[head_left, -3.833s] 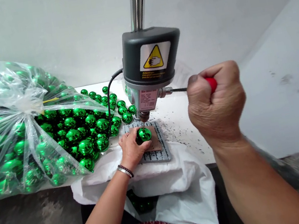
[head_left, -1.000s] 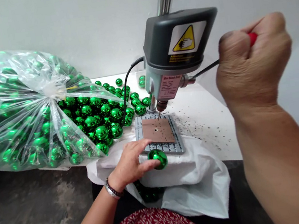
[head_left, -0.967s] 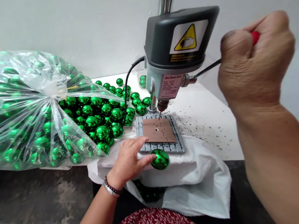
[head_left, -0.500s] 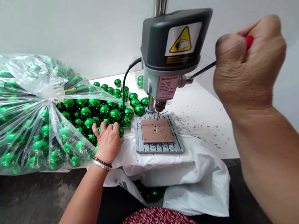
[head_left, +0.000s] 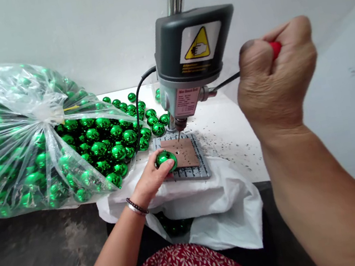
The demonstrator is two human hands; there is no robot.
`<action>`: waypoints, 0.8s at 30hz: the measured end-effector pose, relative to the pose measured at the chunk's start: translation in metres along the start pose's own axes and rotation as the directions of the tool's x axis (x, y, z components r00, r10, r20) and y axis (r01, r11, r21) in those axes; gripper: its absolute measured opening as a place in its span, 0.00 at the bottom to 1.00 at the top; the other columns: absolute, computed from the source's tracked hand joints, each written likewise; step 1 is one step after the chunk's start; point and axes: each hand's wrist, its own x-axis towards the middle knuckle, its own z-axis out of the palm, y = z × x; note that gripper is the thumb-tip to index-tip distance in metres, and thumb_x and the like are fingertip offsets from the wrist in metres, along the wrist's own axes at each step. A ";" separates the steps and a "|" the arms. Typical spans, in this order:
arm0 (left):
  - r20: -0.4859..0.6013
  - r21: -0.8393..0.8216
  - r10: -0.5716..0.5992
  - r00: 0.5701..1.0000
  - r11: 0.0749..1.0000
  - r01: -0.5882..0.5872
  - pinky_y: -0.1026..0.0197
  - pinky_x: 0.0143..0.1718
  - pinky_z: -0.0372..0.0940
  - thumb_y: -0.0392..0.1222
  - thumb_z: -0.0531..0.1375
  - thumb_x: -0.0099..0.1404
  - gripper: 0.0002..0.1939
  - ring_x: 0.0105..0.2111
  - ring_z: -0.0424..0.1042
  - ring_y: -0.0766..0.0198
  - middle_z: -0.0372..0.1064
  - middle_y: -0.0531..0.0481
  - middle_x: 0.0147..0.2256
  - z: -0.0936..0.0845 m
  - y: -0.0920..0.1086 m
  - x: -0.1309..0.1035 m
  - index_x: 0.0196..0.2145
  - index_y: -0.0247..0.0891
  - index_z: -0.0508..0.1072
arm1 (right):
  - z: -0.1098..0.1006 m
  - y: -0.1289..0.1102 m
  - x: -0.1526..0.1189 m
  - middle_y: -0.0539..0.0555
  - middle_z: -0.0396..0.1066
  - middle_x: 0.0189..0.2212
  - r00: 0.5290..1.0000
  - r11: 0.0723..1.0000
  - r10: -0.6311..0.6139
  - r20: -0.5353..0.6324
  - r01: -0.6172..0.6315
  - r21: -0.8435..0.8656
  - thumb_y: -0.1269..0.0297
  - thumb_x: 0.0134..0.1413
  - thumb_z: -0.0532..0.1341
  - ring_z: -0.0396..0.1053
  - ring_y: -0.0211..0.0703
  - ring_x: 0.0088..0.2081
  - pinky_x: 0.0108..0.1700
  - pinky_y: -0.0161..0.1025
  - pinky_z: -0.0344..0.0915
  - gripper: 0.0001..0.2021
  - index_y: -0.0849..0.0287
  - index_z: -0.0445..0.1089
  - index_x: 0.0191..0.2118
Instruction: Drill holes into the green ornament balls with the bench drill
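A shiny green ball [head_left: 166, 160] is gripped between the thumb and fingers of my left hand [head_left: 151, 177], over the left edge of the brown board [head_left: 187, 151]. That board, with a small hole in it, lies on the grey slotted base [head_left: 203, 167] of a bench drill [head_left: 196, 47]. The thin drill bit [head_left: 179, 136] points down above the board, apart from the ball. My right hand [head_left: 276, 77] is closed around the red knob [head_left: 276, 49] of the drill's lever [head_left: 227, 81], raised to the right.
A clear plastic bag [head_left: 48, 113] full of green balls spills onto the white table [head_left: 233, 142] at left. Loose balls [head_left: 152, 121] lie behind the drill's black cable [head_left: 137, 103]. Dark shavings are scattered at right. A white bag [head_left: 224, 215] with green balls hangs at the front edge.
My left hand has come right from the pile by the bag, now with a green ball in it over the board. My right hand still grips the lever knob. The whole view has shifted slightly.
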 end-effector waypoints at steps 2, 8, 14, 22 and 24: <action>-0.048 0.188 0.068 0.997 0.981 -0.058 0.55 0.45 0.71 0.47 0.62 0.59 0.30 0.47 0.72 0.56 0.66 0.40 0.54 -0.003 0.005 0.006 0.58 0.38 0.63 | 0.000 0.000 0.000 0.45 0.54 0.24 0.999 0.999 0.032 0.015 -0.032 -0.009 0.71 0.56 0.56 0.51 0.24 0.28 0.35 0.30 0.52 0.07 0.63 0.56 0.30; -0.061 0.551 0.224 0.973 0.820 -0.154 0.54 0.46 0.67 0.44 0.65 0.54 0.35 0.41 0.72 0.58 0.69 0.39 0.49 -0.008 0.008 0.022 0.56 0.34 0.58 | 0.004 0.012 0.000 0.43 0.54 0.24 0.998 0.994 -0.065 -0.014 0.066 0.086 0.66 0.57 0.56 0.50 0.22 0.27 0.34 0.28 0.51 0.08 0.63 0.57 0.31; 0.063 0.552 0.261 0.963 0.795 -0.251 0.57 0.45 0.65 0.45 0.61 0.59 0.25 0.41 0.71 0.60 0.70 0.45 0.47 -0.010 0.004 0.038 0.53 0.37 0.63 | 0.003 0.009 0.000 0.42 0.51 0.23 1.000 0.993 -0.027 -0.002 0.027 0.117 0.67 0.57 0.56 0.48 0.22 0.26 0.34 0.28 0.49 0.09 0.63 0.56 0.29; 0.076 0.417 0.237 0.969 0.875 -0.247 0.57 0.47 0.66 0.49 0.62 0.59 0.31 0.43 0.71 0.60 0.71 0.45 0.45 -0.018 0.003 0.056 0.56 0.35 0.61 | -0.002 -0.004 0.002 0.42 0.50 0.24 0.991 0.993 0.088 0.098 -0.095 0.072 0.70 0.58 0.54 0.48 0.22 0.28 0.37 0.29 0.49 0.09 0.62 0.52 0.29; 0.075 0.434 0.206 0.976 0.874 -0.217 0.56 0.47 0.67 0.49 0.63 0.58 0.30 0.42 0.72 0.59 0.72 0.45 0.44 -0.017 0.004 0.060 0.56 0.35 0.64 | -0.001 -0.003 0.002 0.43 0.51 0.24 0.992 0.993 0.079 0.099 -0.087 0.080 0.70 0.58 0.54 0.48 0.23 0.28 0.37 0.29 0.49 0.09 0.61 0.51 0.29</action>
